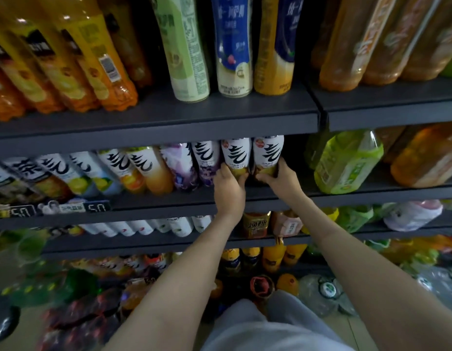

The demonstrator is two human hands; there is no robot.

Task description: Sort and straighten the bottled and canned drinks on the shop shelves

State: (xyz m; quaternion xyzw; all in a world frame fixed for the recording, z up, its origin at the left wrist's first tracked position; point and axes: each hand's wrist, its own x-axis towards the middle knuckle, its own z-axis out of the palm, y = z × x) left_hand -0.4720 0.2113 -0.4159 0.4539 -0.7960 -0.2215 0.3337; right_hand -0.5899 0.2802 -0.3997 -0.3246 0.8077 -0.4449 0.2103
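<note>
Our left hand [228,184] grips the base of one white-label bottle [236,153]; right hand [278,179] grips its neighbour [267,152] at 3 o'clock; both stand on the middle shelf [169,206], row's right end; look full, so likely heavyish, stiff, slick sleeves; we'd hold low, near the base.

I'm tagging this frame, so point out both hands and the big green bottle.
left hand [228,187]: head view, back of the hand, gripping a white bottle [236,154].
right hand [279,182]: head view, back of the hand, gripping the next white bottle [267,152].
green bottle [344,168]: head view, its label.
</note>
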